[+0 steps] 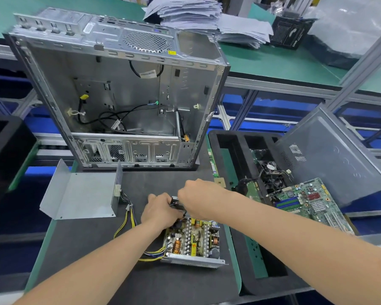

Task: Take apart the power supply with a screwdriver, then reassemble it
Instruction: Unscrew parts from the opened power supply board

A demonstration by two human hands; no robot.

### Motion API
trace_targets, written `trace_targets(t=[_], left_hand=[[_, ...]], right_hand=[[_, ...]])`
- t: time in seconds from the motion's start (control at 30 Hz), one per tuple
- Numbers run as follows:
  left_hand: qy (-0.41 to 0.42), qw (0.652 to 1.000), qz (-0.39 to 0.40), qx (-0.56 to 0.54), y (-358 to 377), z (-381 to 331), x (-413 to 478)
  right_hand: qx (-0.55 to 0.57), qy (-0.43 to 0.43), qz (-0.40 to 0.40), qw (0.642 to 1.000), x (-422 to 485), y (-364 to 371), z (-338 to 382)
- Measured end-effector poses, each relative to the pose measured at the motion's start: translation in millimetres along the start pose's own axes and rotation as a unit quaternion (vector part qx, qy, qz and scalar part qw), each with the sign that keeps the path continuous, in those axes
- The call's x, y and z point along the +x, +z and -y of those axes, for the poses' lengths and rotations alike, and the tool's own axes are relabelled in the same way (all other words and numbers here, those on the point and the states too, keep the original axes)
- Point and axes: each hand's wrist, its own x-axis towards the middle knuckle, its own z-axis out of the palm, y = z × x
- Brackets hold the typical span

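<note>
The open power supply (194, 241) is seen lying on the dark surface (92, 256), close to the person, with its coils and other components laid bare in its metal base; both hands are held at its far end. The left hand (161, 211) is curled round a small black part (176, 203) just above that end; the right hand (198, 199) is closed into a loose fist, knuckles up, against the same part from the other side, but it cannot be told what its hidden fingers pinch. Yellow and dark wires (128, 219) are led from the unit's left side to a white plug beside a bent grey metal cover (79, 194), which is set to the left, apart from the unit. A stripped computer case (119, 95) is stood open behind them at the far edge; to the right, a green circuit board (310, 203) is laid over a black foam tray (229, 150), and a grey side panel (330, 159) is leaned above it; stacked papers (207, 16) are piled on the far bench.
</note>
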Motion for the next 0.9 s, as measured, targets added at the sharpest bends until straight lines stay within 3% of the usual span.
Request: trace_targets(t=[0.13,0.2,0.37,0.47,0.6,0.67,0.77,0.9], left_hand=[[-0.003,1.0,-0.004,-0.002,2.1,-2.5,0.1],[-0.005,1.0,0.0,0.001,2.1,-3.3,1.3],[-0.007,1.0,0.013,0.001,-0.2,-2.5,3.1],[0.001,1.0,0.014,0.006,-0.1,-1.4,2.0],[0.005,1.0,0.021,0.013,0.0,0.3,0.8],[0.003,1.0,0.017,0.006,0.8,0.0,0.1],[-0.006,1.0,0.003,-0.007,2.5,-1.4,-0.6],[-0.007,1.0,-0.001,-0.009,4.3,-2.4,0.0]], right_hand=[[0.057,0.133,0.012,0.989,4.5,15.0,-3.8],[0.077,0.14,0.007,0.987,5.3,17.8,-10.0],[0.078,0.069,0.048,0.993,-8.0,7.6,-17.1],[-0.066,-0.019,0.017,0.997,-15.9,3.1,-12.8],[-0.187,-0.157,-0.063,0.968,-15.8,8.3,-7.3],[-0.155,-0.132,-0.053,0.978,-13.4,12.0,-6.0],[-0.084,-0.026,-0.014,0.996,-9.6,14.7,-6.2],[0.037,0.084,-0.003,0.996,-9.8,25.4,-7.2]])
